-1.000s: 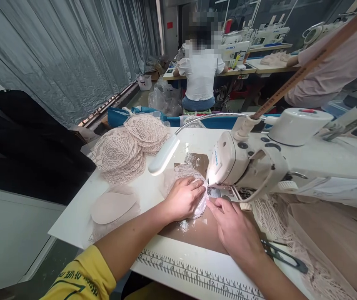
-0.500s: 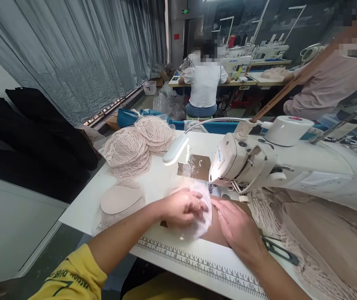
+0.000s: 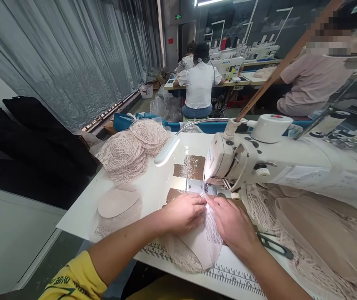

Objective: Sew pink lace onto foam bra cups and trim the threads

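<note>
A pale pink lace bra cup [image 3: 197,248] with a smooth lining piece lies below the needle of the white sewing machine [image 3: 218,160], its lower part reaching over the printed ruler [image 3: 228,273]. My left hand [image 3: 184,211] is closed on the cup's upper edge, palm down, fingertips just in front of the presser foot [image 3: 206,187]. My right hand [image 3: 230,216] pinches the same edge from the right, its fingertips nearly meeting the left ones. The hands hide part of the cup's top edge.
Stacked lace cups [image 3: 123,154] stand at the table's far left, with a smooth cup piece [image 3: 118,203] on lace nearer me. Right of my right hand lie dark thread snips [image 3: 275,246] and heaped lace fabric [image 3: 315,233]. A lamp [image 3: 167,152] overhangs the table. Co-workers sit beyond.
The lace cup, blurred and bunched under my left hand before, now lies spread toward me with its upper edge at the presser foot. Both hands have come together at that edge.
</note>
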The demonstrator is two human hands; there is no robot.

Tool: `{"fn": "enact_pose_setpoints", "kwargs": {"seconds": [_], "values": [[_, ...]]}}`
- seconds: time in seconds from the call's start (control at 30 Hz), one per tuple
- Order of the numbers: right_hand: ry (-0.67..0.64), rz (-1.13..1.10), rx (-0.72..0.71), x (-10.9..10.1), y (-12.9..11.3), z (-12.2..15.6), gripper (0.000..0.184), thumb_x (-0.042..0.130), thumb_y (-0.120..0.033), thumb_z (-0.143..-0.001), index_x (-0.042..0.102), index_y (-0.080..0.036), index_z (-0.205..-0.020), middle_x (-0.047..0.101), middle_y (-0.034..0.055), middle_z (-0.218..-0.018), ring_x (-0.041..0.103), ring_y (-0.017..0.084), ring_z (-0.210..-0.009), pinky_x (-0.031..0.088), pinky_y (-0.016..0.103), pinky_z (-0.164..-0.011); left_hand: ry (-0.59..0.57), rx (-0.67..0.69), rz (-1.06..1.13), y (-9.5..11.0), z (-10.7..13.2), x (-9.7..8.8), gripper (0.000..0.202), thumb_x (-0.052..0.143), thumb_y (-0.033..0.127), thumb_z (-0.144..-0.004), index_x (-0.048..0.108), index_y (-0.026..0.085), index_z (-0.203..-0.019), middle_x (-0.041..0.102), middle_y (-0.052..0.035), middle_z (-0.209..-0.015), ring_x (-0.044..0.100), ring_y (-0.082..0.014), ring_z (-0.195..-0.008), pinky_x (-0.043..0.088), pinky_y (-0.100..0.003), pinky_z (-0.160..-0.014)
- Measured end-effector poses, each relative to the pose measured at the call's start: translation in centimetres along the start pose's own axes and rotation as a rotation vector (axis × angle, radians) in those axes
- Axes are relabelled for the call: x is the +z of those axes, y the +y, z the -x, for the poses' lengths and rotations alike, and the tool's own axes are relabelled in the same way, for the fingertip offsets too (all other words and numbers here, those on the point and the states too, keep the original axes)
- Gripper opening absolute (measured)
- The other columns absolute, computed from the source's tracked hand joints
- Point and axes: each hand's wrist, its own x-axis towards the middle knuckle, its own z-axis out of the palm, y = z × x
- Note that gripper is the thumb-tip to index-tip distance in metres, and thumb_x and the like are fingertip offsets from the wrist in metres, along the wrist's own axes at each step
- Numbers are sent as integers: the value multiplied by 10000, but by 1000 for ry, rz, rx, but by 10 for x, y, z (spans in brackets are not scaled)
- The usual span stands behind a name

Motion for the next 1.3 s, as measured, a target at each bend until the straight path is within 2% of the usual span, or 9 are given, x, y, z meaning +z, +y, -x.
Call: {"fn": "enact_pose_setpoints", "kwargs": {"seconds": [0.1,0.27,0.43,0.7,0.83,0.93,1.1,1.2,1.3], "values": [[-58,140,45,-2,-5,-2,410,465,-59,-824,652,-198,-1162,648,54,-860,581,210,-765,444,333,-632,-20,-25,-62,1,-5,-4,360,496,228,-863,570,119,-1198,567,-140,-1263,532,-258,-1148,458,-388,-963],[-66,168,74,-4,-9,-2,409,502,-54,-809,658,-210,-1152,644,54,-839,572,216,-760,416,338,-634,-27,-98,-153,-1,-7,-7,425,451,258,-893,517,100,-1282,528,-138,-1322,507,-275,-1160,453,-418,-979],[-70,181,84,-3,-9,-4,426,482,-35,-812,653,-208,-1163,663,61,-865,574,204,-759,408,323,-648,-56,-79,-157,-6,-11,-9,450,442,240,-895,508,76,-1309,510,-143,-1356,487,-271,-1211,426,-400,-1025],[-65,140,132,-1,-12,-9,392,443,-38,-846,659,-183,-1140,667,67,-851,582,188,-740,400,305,-629,-128,24,-126,-35,-19,-15,478,462,245,-871,508,90,-1321,458,-148,-1408,466,-262,-1270,392,-399,-1056],[-50,95,126,0,-11,-8,388,427,-46,-848,667,-181,-1121,678,70,-862,602,183,-734,437,298,-625,-172,65,-135,-41,-21,-17,484,491,207,-846,501,112,-1321,473,-130,-1401,456,-239,-1280,382,-382,-1054],[-29,28,112,1,-5,-5,404,395,-55,-855,672,-184,-1121,697,65,-900,637,183,-764,486,298,-656,-167,31,-158,-39,-16,-20,464,505,151,-817,534,131,-1280,480,-123,-1394,480,-242,-1250,397,-391,-1025],[13,-86,111,2,8,2,443,346,-51,-837,671,-156,-1119,712,76,-1035,662,179,-920,538,296,-794,12,-38,-187,-17,0,-28,338,480,106,-812,617,148,-1117,576,-119,-1255,499,-251,-1183,402,-399,-976],[21,-116,125,0,10,3,418,349,-78,-848,677,-137,-1100,713,86,-1044,673,185,-920,554,304,-789,16,-39,-159,-1,3,-26,239,509,202,-837,635,153,-1034,630,-99,-1087,555,-232,-1020,436,-357,-868],[13,-133,131,-6,9,3,387,361,-112,-857,689,-134,-1063,709,103,-1051,674,198,-930,559,313,-784,-1,-75,-187,5,2,-13,164,513,258,-851,634,152,-823,624,-67,-850,549,-192,-800,422,-314,-711]]}}
